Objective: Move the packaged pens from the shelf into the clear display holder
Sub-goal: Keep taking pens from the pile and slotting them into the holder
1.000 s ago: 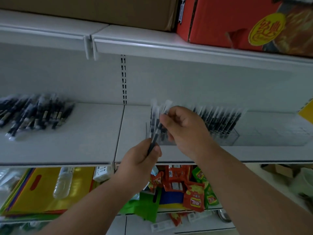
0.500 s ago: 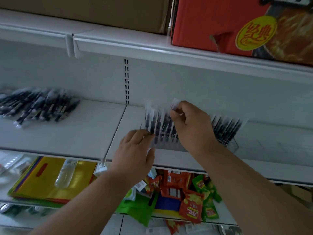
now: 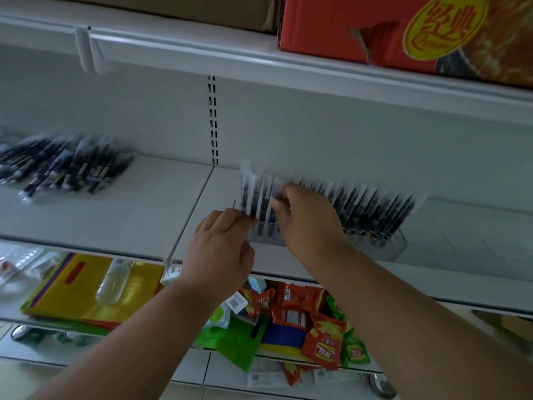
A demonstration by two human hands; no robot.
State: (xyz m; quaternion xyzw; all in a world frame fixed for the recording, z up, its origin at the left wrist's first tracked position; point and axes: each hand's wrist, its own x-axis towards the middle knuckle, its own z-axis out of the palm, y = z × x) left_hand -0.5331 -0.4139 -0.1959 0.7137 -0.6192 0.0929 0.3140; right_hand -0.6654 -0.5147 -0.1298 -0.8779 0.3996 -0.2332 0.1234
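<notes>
A clear display holder [image 3: 395, 249] stands on the white shelf [image 3: 121, 223], filled with a row of upright packaged black pens [image 3: 372, 209]. My right hand [image 3: 308, 223] pinches the top of a pen packet near the row's left end. My left hand [image 3: 222, 249] touches the leftmost standing pens [image 3: 253, 197] with its fingertips. A loose pile of packaged pens [image 3: 63, 166] lies on the shelf at far left, blurred.
A red printed carton [image 3: 403, 30] and a brown cardboard box [image 3: 202, 10] sit on the shelf above. Below are red and green snack packets [image 3: 314, 321], yellow bags [image 3: 80, 287] and a clear bottle [image 3: 115, 281].
The pen I held between both hands a second ago now stands in the holder's left end. Both hands moved up and forward to the row; the view shifted closer.
</notes>
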